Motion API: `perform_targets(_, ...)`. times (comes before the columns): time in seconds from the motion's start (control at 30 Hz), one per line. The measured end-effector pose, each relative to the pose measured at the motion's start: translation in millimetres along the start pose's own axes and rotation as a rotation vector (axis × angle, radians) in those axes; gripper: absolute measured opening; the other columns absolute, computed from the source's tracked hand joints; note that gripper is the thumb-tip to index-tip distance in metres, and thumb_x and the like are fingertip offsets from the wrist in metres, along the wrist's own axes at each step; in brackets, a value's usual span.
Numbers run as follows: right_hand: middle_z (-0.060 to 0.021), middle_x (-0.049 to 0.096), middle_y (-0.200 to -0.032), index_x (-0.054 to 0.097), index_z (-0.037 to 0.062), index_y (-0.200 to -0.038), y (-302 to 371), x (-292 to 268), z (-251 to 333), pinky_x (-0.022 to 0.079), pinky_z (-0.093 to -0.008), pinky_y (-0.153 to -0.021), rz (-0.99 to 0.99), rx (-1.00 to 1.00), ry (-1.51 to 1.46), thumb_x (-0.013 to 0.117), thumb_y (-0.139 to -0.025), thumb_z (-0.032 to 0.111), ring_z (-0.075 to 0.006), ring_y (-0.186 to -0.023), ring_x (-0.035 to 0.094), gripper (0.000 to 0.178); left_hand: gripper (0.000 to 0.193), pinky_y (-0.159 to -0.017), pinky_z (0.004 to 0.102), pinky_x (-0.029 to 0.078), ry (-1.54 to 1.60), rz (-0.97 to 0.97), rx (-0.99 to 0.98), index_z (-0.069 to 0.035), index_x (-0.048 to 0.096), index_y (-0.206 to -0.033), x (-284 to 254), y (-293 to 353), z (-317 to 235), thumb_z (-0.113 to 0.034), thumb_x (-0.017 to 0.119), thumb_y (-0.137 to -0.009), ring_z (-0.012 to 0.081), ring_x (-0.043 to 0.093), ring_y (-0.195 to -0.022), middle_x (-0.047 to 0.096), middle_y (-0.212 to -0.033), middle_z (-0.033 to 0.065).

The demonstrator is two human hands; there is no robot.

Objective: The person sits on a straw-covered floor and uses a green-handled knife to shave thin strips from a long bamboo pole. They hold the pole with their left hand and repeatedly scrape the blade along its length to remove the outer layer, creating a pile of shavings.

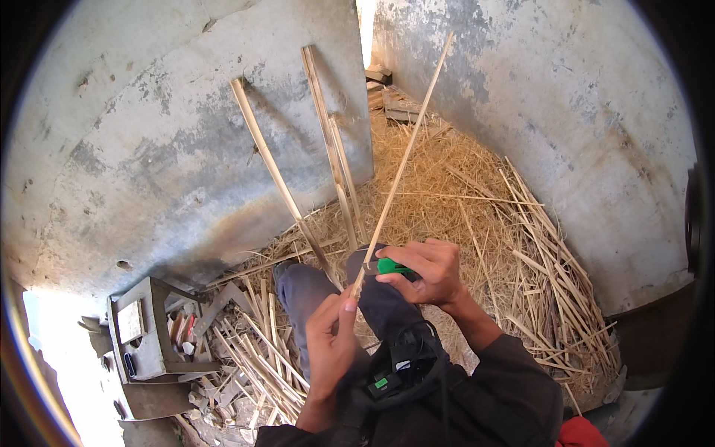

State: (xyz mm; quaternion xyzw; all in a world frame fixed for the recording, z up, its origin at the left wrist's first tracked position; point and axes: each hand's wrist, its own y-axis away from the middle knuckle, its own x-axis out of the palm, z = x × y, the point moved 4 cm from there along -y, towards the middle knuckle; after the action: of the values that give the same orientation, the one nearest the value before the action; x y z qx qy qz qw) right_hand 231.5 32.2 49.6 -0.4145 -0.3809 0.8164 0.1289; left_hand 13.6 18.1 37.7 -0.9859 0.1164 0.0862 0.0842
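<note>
My left hand is closed round the lower end of a long, thin bamboo strip, its thumb pressed along the end. The strip slants up and to the right, away from my knees. In my right hand is a green-handled cutter, gripped with the thumb and fingers. Its short blade meets the strip just above my left thumb. The strip's lower end looks rough and notched there. Both hands are above my dark trousers.
Three thicker bamboo pieces lean on the grey wall ahead. Straw-like shavings cover the floor. Split strips are heaped at right, more at lower left. Beside those stands a wooden box holding small items.
</note>
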Motion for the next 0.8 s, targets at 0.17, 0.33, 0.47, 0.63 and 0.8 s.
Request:
perform_targets(0.17, -0.0099, 0.081, -0.088, 0.084, 0.0061, -0.108, -12, -6, -46, 0.057, -0.0335, -0.060, -0.240, 0.171, -0.071, 0.086, -0.094, 0.034, -0.0245, -0.069, 0.077, 0.032, 0.029, -0.065, 0.0277, 0.036, -0.043, 0.024, -0.030, 0.005, 0.074, -0.134, 1, 15, 10, -0.012, 0.063, -0.113, 0.0088, 0.046, -0.075, 0.050, -0.080, 0.0011)
perform_targets(0.33, -0.0116, 0.081, -0.084, 0.084, 0.0028, -0.113, -27, -14, -76, 0.053, -0.0303, -0.056, -0.248, 0.273, 0.022, 0.081, -0.101, 0.037, -0.0178, -0.063, 0.073, 0.037, 0.027, -0.064, 0.0286, 0.036, -0.043, 0.029, -0.080, 0.004, 0.075, -0.131, -3, 25, 22, -0.011, 0.064, -0.112, 0.0090, 0.045, -0.073, 0.047, -0.078, 0.0004)
perform_targets(0.47, -0.0051, 0.076, -0.075, 0.084, 0.0026, -0.117, -28, -20, -128, 0.042, -0.0283, -0.049, -0.276, 0.300, 0.147, 0.076, -0.105, 0.040, -0.0133, -0.051, 0.058, 0.040, 0.026, -0.063, 0.0295, 0.036, -0.048, 0.066, -0.144, 0.004, 0.075, -0.131, -7, 34, 26, -0.010, 0.065, -0.111, 0.0091, 0.044, -0.072, 0.046, -0.077, 0.0005)
perform_targets(0.63, 0.0004, 0.067, -0.072, 0.084, 0.0045, -0.120, -32, -63, -201, 0.037, -0.0329, -0.056, -0.389, 0.655, 0.163, 0.062, -0.113, 0.044, -0.0102, -0.060, 0.050, 0.046, 0.026, -0.064, 0.0296, 0.037, -0.098, 0.153, -0.143, 0.003, 0.076, -0.132, -18, 53, 47, -0.009, 0.066, -0.110, 0.0100, 0.046, -0.072, 0.048, -0.077, 0.0026)
perform_targets(0.8, 0.0009, 0.061, -0.072, 0.078, 0.0037, -0.124, -10, -37, -199, 0.036, -0.0343, -0.060, -0.082, 0.805, 0.153, 0.060, -0.114, 0.043, -0.0109, -0.064, 0.046, 0.044, 0.024, -0.066, 0.0288, 0.041, -0.095, 0.027, -0.107, 0.004, 0.076, -0.128, -16, 32, 45, -0.008, 0.069, -0.108, 0.0099, 0.051, -0.074, 0.056, -0.080, 0.0042)
